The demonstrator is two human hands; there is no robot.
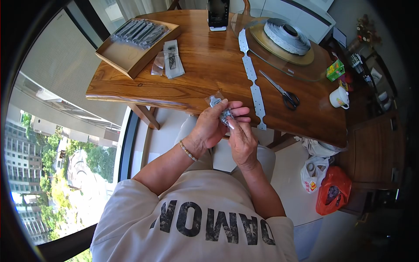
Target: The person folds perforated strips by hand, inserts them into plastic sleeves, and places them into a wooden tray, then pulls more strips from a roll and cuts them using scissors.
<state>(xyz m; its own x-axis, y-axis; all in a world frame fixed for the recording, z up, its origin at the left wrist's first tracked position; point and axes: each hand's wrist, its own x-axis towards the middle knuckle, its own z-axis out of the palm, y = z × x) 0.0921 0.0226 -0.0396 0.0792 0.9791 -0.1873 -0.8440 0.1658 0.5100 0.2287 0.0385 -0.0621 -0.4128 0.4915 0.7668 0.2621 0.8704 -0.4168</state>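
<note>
My left hand grips a small clear plastic packet at the near edge of the table, its thumb lying over the packet and its other fingers behind. Something grey and white is inside; its kind cannot be made out. My right hand pinches the lower end of the same packet with thumb and fingertips. Right of the hands, a long white notched strip dotted with small marks runs across the table. Black-handled scissors lie beyond the strip, blades apart from it.
On the wooden table stand a wooden tray of plastic-wrapped pieces, flat packets, a phone on a stand, a glass turntable with a white strip roll, a green box and a mug. Bags sit on the floor.
</note>
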